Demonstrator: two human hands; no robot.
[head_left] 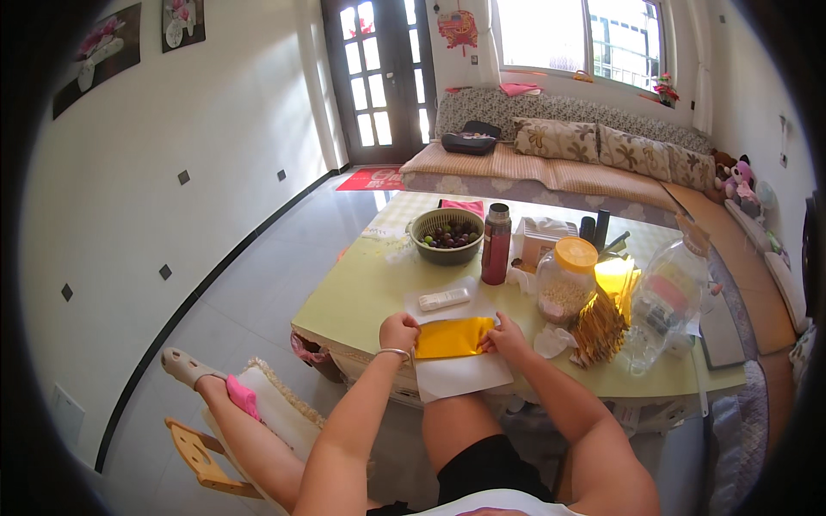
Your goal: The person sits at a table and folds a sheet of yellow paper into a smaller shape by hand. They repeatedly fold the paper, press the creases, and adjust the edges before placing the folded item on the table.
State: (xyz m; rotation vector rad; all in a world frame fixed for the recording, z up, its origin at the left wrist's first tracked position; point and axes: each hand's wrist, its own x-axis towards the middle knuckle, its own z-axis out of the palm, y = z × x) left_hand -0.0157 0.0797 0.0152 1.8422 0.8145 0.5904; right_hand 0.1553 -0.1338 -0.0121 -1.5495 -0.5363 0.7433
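Observation:
My left hand and my right hand pinch the two ends of a flat gold foil sheet, held level between them. Under it lies white paper that hangs over the near table edge. Just beyond the foil sits a small white packet. To the right of my right hand, many gold foil pieces stand packed in a bundle. A crumpled white tissue rests between that hand and the bundle.
On the table stand a green colander of grapes, a dark red flask, a yellow-lidded jar, a tissue box and a large clear plastic bottle. A cushioned sofa is behind; a wooden chair is at lower left.

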